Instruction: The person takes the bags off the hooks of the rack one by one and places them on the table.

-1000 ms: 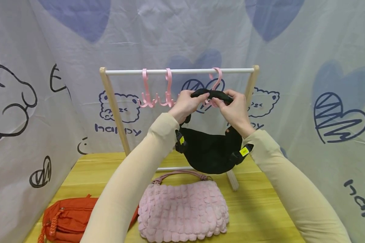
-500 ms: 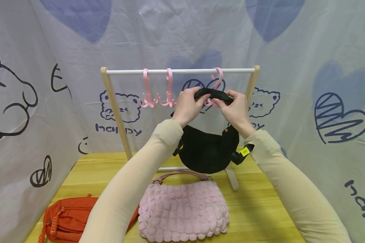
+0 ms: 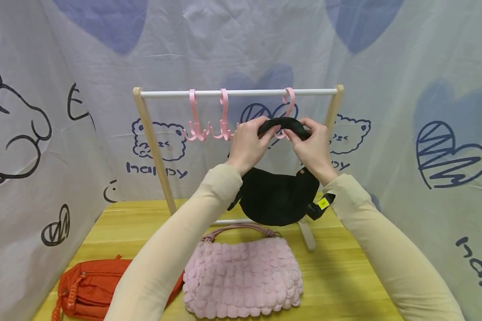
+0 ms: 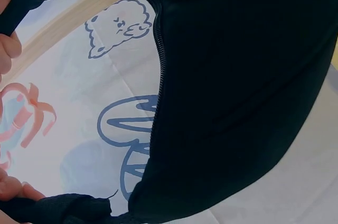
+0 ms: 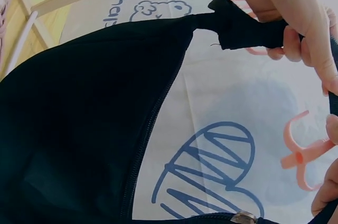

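Note:
In the head view, a black crescent-shaped shoulder bag (image 3: 279, 198) hangs from its strap (image 3: 284, 122), raised in front of the rack. My left hand (image 3: 249, 141) pinches the strap's left part, thumb below it. On the right part, my right hand (image 3: 314, 145) grips it the same way. The strap arches between the hands, overlapping the lower part of the right-hand pink hook (image 3: 291, 100). Both wrist views show the zipper along the top of the bag (image 4: 237, 86). In the right wrist view, the prongs of a pink hook (image 5: 302, 156) show through the strap's loop.
Two more pink pronged hooks, a left one (image 3: 193, 113) and a middle one (image 3: 224, 113), hang from the rack's white bar (image 3: 253, 93). A pink puffy handbag (image 3: 243, 278) and a red bag (image 3: 94, 283) lie on the yellow wood-grain table (image 3: 345, 267). Printed cloth surrounds the table.
My left hand has shifted slightly right along the strap, closer to my right hand. The strap between them arches more, and the bag body has swung a little.

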`<state>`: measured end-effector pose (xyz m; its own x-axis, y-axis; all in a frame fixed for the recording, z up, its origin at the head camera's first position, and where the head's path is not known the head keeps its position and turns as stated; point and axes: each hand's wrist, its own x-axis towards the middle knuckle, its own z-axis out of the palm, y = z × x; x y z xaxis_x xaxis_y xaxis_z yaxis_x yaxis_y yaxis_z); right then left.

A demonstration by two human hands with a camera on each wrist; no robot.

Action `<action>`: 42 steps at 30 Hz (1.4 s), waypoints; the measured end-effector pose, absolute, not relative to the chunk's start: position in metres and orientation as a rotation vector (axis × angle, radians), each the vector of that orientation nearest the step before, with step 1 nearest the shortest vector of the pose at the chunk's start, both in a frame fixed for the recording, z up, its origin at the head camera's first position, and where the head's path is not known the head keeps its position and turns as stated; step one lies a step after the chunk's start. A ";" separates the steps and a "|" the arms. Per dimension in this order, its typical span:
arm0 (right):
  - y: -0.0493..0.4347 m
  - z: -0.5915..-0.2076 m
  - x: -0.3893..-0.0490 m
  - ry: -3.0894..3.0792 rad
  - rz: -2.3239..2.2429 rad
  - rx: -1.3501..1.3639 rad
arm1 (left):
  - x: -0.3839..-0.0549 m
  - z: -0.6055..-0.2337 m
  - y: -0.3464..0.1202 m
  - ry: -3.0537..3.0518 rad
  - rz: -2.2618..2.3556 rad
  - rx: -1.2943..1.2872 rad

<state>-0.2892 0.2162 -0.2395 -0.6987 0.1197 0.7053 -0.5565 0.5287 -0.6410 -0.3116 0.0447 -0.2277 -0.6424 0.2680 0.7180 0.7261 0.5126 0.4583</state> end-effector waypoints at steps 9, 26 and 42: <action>0.216 -0.245 -0.291 -1.967 1.101 0.407 | -0.311 -0.233 0.043 -2.129 -1.033 -0.812; 0.223 -0.264 -0.281 -1.947 1.118 0.456 | -0.302 -0.241 0.039 -2.097 -0.981 -0.833; 0.237 -0.288 -0.257 -2.163 1.378 0.609 | -0.290 -0.243 0.043 -2.098 -0.988 -0.812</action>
